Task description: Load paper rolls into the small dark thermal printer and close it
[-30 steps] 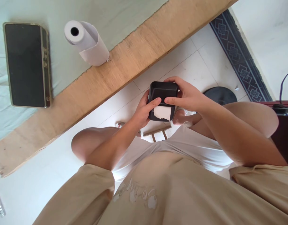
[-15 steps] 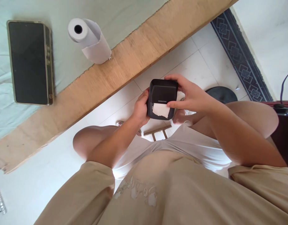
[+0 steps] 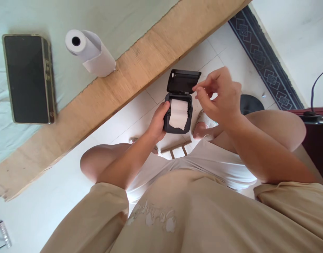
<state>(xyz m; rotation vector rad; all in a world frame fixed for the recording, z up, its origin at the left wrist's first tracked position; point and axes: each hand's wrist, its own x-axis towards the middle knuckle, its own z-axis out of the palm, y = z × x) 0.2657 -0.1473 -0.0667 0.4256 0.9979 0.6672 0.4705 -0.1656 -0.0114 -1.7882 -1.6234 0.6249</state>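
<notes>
My left hand [image 3: 157, 121] grips a small black printer [image 3: 177, 127] from its left side, held over my lap. Its lid [image 3: 183, 81] stands flipped up and away from me. A white paper roll [image 3: 178, 113] lies inside the body, with a torn end hanging over the near edge. My right hand [image 3: 219, 95] hovers just right of the raised lid, fingers loosely curled and apart, holding nothing.
A wooden table edge [image 3: 130, 70] runs diagonally above my hands. On its pale green cover lie a second white paper roll [image 3: 90, 52] and a dark phone [image 3: 28, 79]. A round black base [image 3: 251, 104] sits on the tiled floor, a patterned rug border [image 3: 264, 56] beyond.
The printer's lid was shut and has swung up, baring the roll inside. My right hand has let go of the printer and lifted to the right. The left hand keeps its hold.
</notes>
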